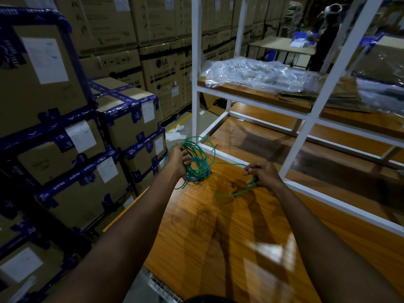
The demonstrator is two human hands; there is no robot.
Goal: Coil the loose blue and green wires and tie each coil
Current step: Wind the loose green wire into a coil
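My left hand [178, 160] grips the green coil [196, 162], fingers curled round its loops, just above the wooden table [218, 226]. The loose green wire [231, 164] runs sideways to my right hand [262, 173], which pinches it. The coil is left of those fingers, so I think the next loop goes that way.

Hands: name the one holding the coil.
The left hand grips the coil, loops bunched in its fingers; the right hand holds only a single loose green strand running from it.
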